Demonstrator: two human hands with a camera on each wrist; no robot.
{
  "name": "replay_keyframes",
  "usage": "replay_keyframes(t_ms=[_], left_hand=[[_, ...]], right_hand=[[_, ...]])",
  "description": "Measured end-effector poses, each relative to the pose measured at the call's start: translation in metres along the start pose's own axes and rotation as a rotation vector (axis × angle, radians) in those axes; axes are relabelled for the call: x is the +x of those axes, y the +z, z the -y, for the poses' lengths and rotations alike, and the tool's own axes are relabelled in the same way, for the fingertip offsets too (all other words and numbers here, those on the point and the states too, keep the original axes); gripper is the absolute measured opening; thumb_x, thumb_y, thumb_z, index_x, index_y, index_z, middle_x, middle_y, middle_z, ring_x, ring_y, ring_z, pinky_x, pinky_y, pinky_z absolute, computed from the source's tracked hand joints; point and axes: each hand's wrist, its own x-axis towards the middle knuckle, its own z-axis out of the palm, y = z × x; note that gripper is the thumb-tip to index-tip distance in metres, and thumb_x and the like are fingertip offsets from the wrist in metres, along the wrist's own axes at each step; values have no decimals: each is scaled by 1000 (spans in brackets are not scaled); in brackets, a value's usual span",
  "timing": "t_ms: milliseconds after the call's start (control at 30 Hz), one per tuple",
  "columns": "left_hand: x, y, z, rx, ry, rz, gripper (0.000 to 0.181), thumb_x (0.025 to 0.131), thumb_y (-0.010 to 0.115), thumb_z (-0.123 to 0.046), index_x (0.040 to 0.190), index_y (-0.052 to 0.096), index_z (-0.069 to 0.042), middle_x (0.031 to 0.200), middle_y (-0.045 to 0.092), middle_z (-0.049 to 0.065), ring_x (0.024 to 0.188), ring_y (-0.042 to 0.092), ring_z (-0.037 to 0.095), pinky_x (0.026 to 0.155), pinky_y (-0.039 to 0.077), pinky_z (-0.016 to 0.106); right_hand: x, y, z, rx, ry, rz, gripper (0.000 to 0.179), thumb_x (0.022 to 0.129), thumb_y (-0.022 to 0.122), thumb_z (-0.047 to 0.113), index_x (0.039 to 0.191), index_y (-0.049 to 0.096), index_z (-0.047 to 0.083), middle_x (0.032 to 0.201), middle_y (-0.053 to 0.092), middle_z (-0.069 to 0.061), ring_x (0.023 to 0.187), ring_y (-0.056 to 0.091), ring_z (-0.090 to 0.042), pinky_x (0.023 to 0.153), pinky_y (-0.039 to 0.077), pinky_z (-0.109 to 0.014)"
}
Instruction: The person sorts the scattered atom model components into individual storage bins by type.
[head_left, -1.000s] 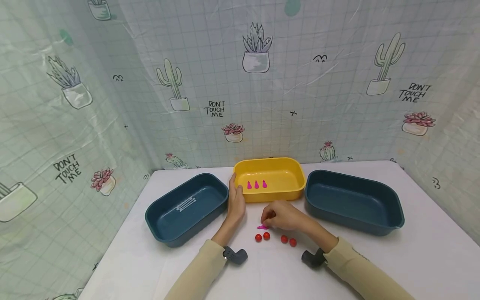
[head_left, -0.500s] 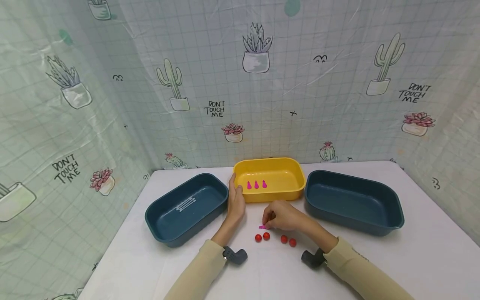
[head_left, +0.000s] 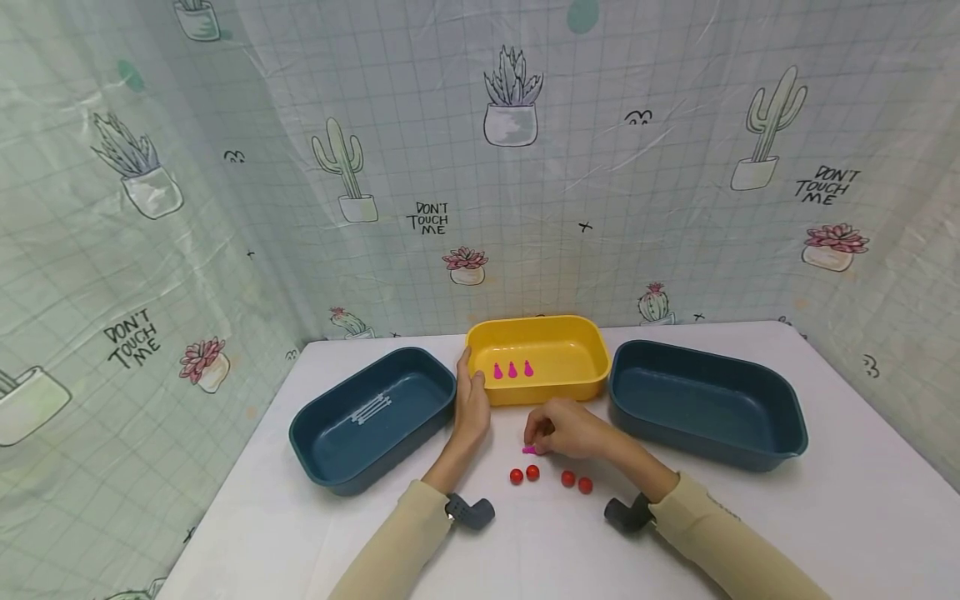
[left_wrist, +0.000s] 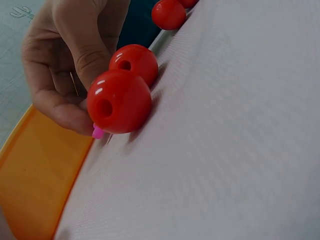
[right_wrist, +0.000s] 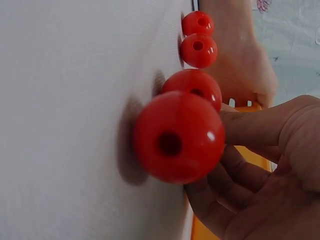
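Observation:
My right hand (head_left: 566, 427) pinches a small pink bottle-shaped piece (head_left: 529, 450) between thumb and fingertips, low over the white table in front of the yellow tray (head_left: 551, 390). In the left wrist view only the pink piece's tip (left_wrist: 98, 132) shows below the fingers. My left hand (head_left: 472, 408) rests against the tray's near left corner, fingers straight along its outer side and thumb at the front wall. Three similar pink pieces (head_left: 513, 369) lie in a row inside the tray. Nearer me, two pairs of red beads with holes, one bead (right_wrist: 180, 137) large in the right wrist view, sit on the table.
A dark blue tray (head_left: 330, 475) with several thin white sticks (head_left: 371, 408) stands left of the yellow one. Another dark blue tray (head_left: 750, 454) stands to the right. Behind the trays hangs a patterned cloth (head_left: 585, 183).
My right hand has drawn the pink piece slightly back toward the yellow tray and to the right. The left hand, beads and trays keep their places.

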Motion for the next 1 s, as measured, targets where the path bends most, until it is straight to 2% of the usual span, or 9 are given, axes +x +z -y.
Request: replay_keyframes(t_ms=[133, 400, 633, 1000], left_hand=[[0, 0, 0, -2, 1, 2, 55, 111, 31, -19, 164, 21, -14, 172, 22, 9, 159, 22, 30, 131, 13, 53], [0, -1, 0, -6, 10, 1, 55, 111, 32, -17, 164, 22, -14, 172, 23, 10, 159, 21, 31, 131, 12, 53], [1, 0, 0, -3, 5, 4, 55, 111, 31, -20, 165, 21, -15, 172, 22, 9, 159, 22, 30, 131, 13, 53], [2, 0, 0, 2, -7, 3, 55, 111, 32, -21, 165, 22, -16, 173, 22, 8, 159, 22, 30, 131, 14, 54]], right_hand=[[-1, -2, 0, 4, 2, -3, 12, 89, 77, 2, 91, 78, 14, 74, 65, 5, 73, 56, -13, 68, 49, -21], [-1, -7, -2, 29, 5, 2, 12, 91, 75, 2, 99, 81, 9, 83, 73, 2, 77, 58, -13, 73, 52, -20], [-1, -11, -5, 62, -13, 9, 15, 93, 71, 1, 105, 78, 9, 82, 68, -3, 78, 56, -15, 71, 50, -21], [-1, -16, -5, 82, -51, 15, 18, 94, 68, 1, 107, 77, 8, 79, 63, -2, 73, 55, -15, 65, 48, -21]])
